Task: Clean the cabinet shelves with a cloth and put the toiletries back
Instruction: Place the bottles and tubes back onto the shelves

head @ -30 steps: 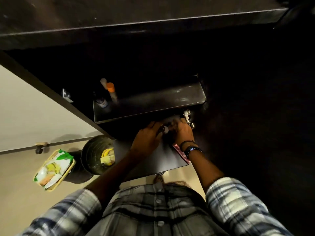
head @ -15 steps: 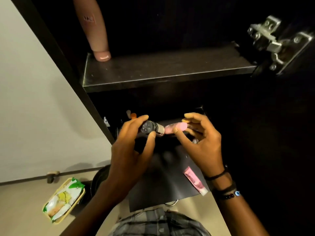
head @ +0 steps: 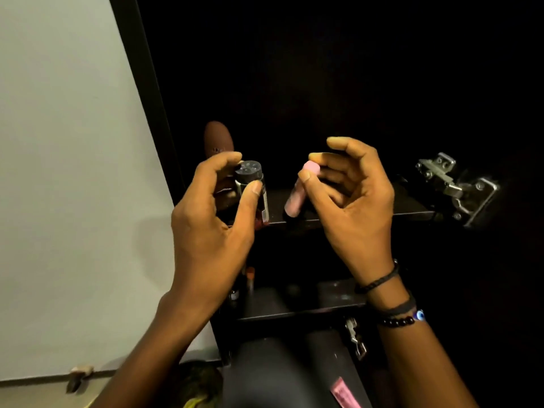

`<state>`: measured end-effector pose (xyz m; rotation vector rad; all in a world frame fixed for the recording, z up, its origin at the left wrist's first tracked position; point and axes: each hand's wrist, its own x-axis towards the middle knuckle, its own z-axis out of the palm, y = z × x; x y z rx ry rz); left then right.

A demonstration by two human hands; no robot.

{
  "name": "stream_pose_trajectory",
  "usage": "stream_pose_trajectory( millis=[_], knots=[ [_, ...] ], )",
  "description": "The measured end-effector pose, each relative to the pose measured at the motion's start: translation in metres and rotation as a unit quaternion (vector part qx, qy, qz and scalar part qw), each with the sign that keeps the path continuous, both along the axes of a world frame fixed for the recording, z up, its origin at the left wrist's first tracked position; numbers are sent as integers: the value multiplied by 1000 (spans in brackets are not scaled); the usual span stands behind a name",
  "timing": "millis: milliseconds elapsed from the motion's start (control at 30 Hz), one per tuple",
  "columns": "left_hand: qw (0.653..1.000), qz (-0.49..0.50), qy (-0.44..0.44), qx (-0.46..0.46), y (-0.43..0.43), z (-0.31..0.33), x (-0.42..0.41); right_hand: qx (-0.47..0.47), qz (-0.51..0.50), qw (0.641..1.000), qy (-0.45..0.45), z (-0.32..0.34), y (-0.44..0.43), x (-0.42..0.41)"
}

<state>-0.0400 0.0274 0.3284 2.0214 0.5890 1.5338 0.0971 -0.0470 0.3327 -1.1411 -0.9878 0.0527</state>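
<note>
My left hand (head: pixel 212 231) grips a small clear bottle with a dark cap (head: pixel 250 184), upright at the left front of a dark cabinet shelf (head: pixel 406 206). My right hand (head: pixel 350 201) pinches the top of a pink tube (head: pixel 297 195), whose lower end rests on the same shelf. A brown rounded bottle (head: pixel 219 139) stands behind my left fingers. No cloth is in view.
A lower shelf (head: pixel 323 301) holds an orange-capped tube (head: pixel 250 278) and a small bottle at its left. Metal hinges (head: pixel 453 184) stick out on the right. A pink tube (head: pixel 344 393) lies on a dark surface below. The white wall is on the left.
Both hands rose from the lower level to the upper shelf, carrying the bottle and the pink tube. Both items turned upright and now sit at the shelf's front.
</note>
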Motion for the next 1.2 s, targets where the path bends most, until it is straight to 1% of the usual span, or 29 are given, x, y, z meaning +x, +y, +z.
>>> stream_pose_trajectory(
  millis=[100,200,300,433,533,667,833,933,1200],
  knots=[
    [1000,14,-9,5,6,3,6,-13,-4,999,-35,4,12,4],
    [1000,20,-11,-11,12,-2,15,-33,-6,998,-59,3,23,4],
    [999,38,-8,-20,16,-8,21,-54,-3,997,-62,-3,29,2],
    [998,25,-8,-57,18,-18,25,-72,-3,996,-53,-10,31,1],
    [997,28,0,-66,18,-25,26,-91,-12,994,-63,-14,30,0],
    [998,43,17,-47,17,-28,26,-118,-46,989,-75,-22,30,1],
    [995,88,34,-20,21,-29,29,-133,-88,983,-87,-26,38,1],
    [993,107,53,-1,24,-29,30,-150,-96,979,-103,-27,44,2],
    [988,114,97,40,24,-35,29,-193,-101,964,-151,-31,48,3]
  ],
)
